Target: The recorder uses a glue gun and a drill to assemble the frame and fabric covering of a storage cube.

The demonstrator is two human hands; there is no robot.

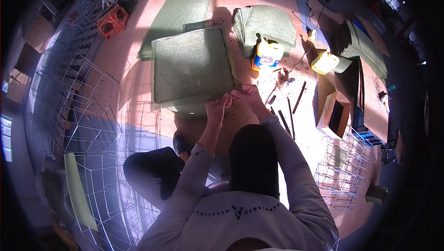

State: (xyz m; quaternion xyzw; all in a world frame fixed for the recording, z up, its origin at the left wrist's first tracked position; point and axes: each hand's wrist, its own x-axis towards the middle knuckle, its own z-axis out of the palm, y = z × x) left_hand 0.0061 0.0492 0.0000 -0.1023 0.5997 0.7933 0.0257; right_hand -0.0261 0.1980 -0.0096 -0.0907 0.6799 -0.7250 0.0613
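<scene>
A square green sheet-covered panel [192,66] with a coarse, woven look lies in front of me, a dark line running near its edges. At its near right corner both hands come together, fingertips almost touching. My left hand [217,108] is closed in a pinch at the corner's near edge. My right hand [249,97] is also closed, its thumb and fingers on the sheet's edge at that corner. The fingers partly hide the material between them. More green material shows under the panel's near edge.
A long green sheet [185,6] lies beyond the panel; a green stack [270,22] stands right of it. Nearby are a yellow jug with a blue label [268,55], another yellow jug [325,62], dark strips [299,97], wire frames [92,112], a red stool [112,21] and a wooden box [334,114].
</scene>
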